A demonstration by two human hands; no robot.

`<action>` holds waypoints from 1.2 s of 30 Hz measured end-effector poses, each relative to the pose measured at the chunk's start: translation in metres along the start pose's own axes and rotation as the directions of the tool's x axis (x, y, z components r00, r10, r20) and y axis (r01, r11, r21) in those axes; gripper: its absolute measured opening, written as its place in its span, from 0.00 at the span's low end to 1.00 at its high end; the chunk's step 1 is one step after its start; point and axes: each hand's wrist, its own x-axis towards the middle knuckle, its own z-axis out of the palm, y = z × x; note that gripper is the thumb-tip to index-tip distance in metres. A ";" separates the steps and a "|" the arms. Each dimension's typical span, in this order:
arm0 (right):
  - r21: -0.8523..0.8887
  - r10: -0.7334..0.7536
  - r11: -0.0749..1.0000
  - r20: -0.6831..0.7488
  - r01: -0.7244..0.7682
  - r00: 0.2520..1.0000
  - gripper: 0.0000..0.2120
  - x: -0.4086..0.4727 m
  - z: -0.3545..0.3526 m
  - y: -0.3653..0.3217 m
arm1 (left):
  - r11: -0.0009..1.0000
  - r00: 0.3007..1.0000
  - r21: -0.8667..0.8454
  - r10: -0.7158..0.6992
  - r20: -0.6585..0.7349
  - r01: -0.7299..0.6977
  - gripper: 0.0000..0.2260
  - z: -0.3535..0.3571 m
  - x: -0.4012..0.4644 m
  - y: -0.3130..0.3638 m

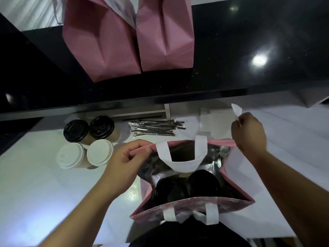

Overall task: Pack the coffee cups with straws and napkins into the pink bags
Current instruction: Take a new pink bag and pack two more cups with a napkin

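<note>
Holding the pink bag [236, 196] open | left hand [122, 163] and right hand [249, 131] pinch its far rim, so the mouth stays wide | two black-lidded cups [187, 189] already stand inside | straws [154, 128] wait behind.

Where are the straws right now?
Head view, upper middle: the straws lie bundled on the white counter, right of the black-lidded cups, left of the napkins, just beyond the open bag.

Both forearms bare, no sleeves, no rings or watch visible on left hand [119, 164] or right hand [249, 131]. Dark garment [187, 234] at 6 o'clock.
</note>
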 end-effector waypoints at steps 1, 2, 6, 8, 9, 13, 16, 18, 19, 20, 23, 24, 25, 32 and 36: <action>-0.027 -0.042 0.999 -0.009 0.042 0.999 0.03 0.005 0.004 -0.006 | 1.000 1.000 0.001 -0.006 0.004 0.006 0.12 0.000 0.000 0.000; -0.071 -0.080 0.994 0.007 0.080 0.997 0.04 0.009 0.009 -0.011 | 1.000 1.000 -0.009 -0.013 0.005 0.013 0.12 0.001 -0.001 0.001; -0.276 -0.059 0.949 0.314 0.151 0.947 0.09 0.017 0.031 -0.021 | 0.998 1.000 -0.058 -0.025 0.007 0.025 0.11 0.005 -0.001 0.007; -0.281 -0.057 0.944 0.369 0.170 0.928 0.11 0.016 0.039 -0.018 | 0.997 0.999 -0.071 -0.030 0.016 0.031 0.10 0.004 -0.001 0.009; -0.273 -0.058 0.947 0.374 0.170 0.925 0.13 0.015 0.041 -0.016 | 0.996 0.999 -0.079 -0.036 0.022 0.038 0.09 0.003 -0.001 0.009; -0.293 -0.040 0.939 0.431 0.181 0.901 0.23 0.017 0.042 -0.013 | 0.994 0.999 -0.100 -0.042 0.029 0.045 0.09 0.003 -0.001 0.009; -0.298 -0.041 0.935 0.446 0.192 0.894 0.22 0.018 0.041 -0.013 | 0.992 0.999 -0.117 -0.047 0.022 0.049 0.09 0.004 -0.001 0.010; -0.289 -0.047 0.937 0.455 0.198 0.889 0.19 0.021 0.040 -0.013 | 0.993 0.999 -0.109 -0.050 0.017 0.051 0.09 0.003 -0.001 0.009; -0.282 -0.050 0.939 0.461 0.200 0.886 0.17 0.022 0.040 -0.013 | 0.993 0.999 -0.104 -0.050 0.016 0.051 0.09 0.002 0.000 0.009; -0.274 -0.056 0.940 0.466 0.205 0.883 0.15 0.023 0.039 -0.011 | 0.993 0.999 -0.101 -0.052 0.016 0.053 0.09 0.002 0.000 0.009; -0.255 -0.091 0.941 0.445 0.223 0.891 0.10 0.025 0.038 -0.006 | 0.994 0.998 -0.096 -0.055 0.016 0.056 0.09 0.001 0.000 0.009; -0.244 -0.102 0.944 0.429 0.224 0.898 0.09 0.024 0.038 -0.004 | 0.994 0.999 -0.092 -0.053 0.012 0.054 0.09 0.001 0.000 0.009; -0.232 -0.112 0.947 0.411 0.223 0.905 0.08 0.024 0.038 -0.003 | 0.994 0.999 -0.092 -0.051 0.009 0.052 0.09 0.002 0.000 0.009; -0.173 -0.073 0.975 0.359 0.143 0.931 0.07 0.024 0.038 0.003 | 0.992 0.998 -0.103 -0.070 0.005 0.070 0.09 0.002 0.001 0.009; -0.155 -0.063 0.978 0.416 0.139 0.907 0.06 0.022 0.037 0.002 | 0.992 0.997 -0.108 -0.072 0.007 0.072 0.09 0.002 0.000 0.010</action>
